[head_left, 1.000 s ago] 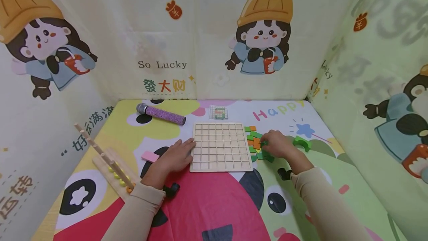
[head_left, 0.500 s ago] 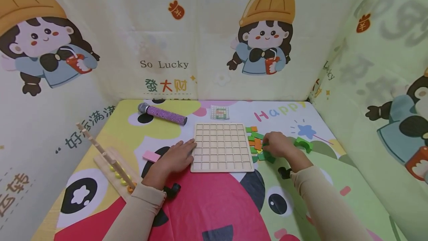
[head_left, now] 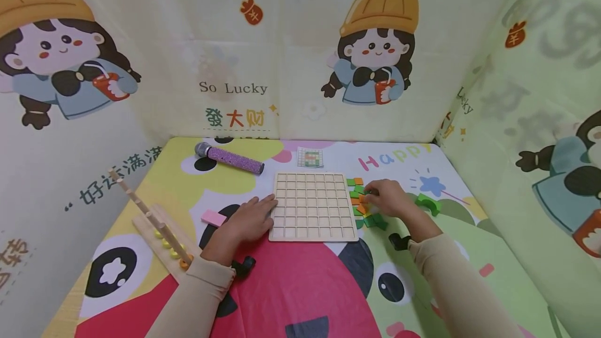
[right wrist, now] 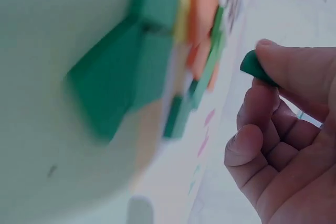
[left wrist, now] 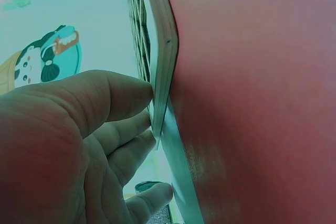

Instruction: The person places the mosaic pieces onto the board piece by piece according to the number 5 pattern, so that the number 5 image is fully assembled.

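Note:
My left hand [head_left: 249, 220] lies at the left side of a square wooden grid board [head_left: 312, 207], fingers extended. In the left wrist view its thumb and fingertips [left wrist: 142, 92] touch the board's edge. The board's compartments hold no pieces. On the right, my right hand [head_left: 391, 200] hovers over a pile of green, orange and yellow blocks [head_left: 375, 221] beside the board. Between thumb and index finger it pinches a small green block with a rounded side [right wrist: 254, 68], clear of the pile in the right wrist view. The other fingers are curled in.
Behind the board lies a small card with a coloured grid pattern [head_left: 310, 157]. A purple glittery microphone [head_left: 230, 158] is at the back left. A pink block [head_left: 213, 217] and a wooden stand with pegs [head_left: 161, 246] are at left. A green arch block [head_left: 428, 204] lies far right.
My right hand has risen slightly off the pile with the green block, uncovering more of the green pieces beneath. The left hand stays at the board's edge.

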Available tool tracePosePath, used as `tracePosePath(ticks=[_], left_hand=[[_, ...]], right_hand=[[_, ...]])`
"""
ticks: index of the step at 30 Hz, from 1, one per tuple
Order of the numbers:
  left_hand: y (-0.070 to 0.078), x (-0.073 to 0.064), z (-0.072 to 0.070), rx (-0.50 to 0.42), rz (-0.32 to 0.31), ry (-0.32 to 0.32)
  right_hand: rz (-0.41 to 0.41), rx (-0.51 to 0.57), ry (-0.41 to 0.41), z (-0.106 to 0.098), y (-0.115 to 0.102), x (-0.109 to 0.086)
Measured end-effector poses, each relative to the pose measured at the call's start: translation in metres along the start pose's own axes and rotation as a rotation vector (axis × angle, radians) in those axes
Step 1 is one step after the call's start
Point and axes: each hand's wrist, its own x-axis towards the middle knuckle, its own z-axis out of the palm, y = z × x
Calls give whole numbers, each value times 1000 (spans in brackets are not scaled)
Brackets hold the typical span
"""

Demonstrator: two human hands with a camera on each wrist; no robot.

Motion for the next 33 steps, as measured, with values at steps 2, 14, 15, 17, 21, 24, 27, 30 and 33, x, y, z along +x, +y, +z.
tracePosePath(ticks=[2, 14, 15, 17, 21, 24, 27, 30, 33], left_hand=[[-1, -1, -1, 0, -6, -1], [-6, -3, -7, -5, -13, -1], [-7, -3, -7, -5, -14, -2], [-7, -4, -8, -4, -19, -3], [-7, -6, -8, -9, -17, 0], [-6, -6, -8, -15, -8, 0], [-3, -4, -7, -18, -7, -6], [-1, -3, -6, -16, -5, -5], [0, -2, -6, -7, -9, -13]], right_hand=[[1, 42, 13, 0, -7, 5], [-17, 225, 14, 9, -57, 44], [-16, 230, 11, 10, -61, 48], [-22, 243, -5, 12, -71, 57], [-45, 234, -50, 21, -86, 77], [-64, 232, -83, 30, -93, 90], [-84, 234, -100, 37, -99, 100], [-95, 222, -105, 41, -104, 107], [-96, 201, -111, 44, -106, 113]])
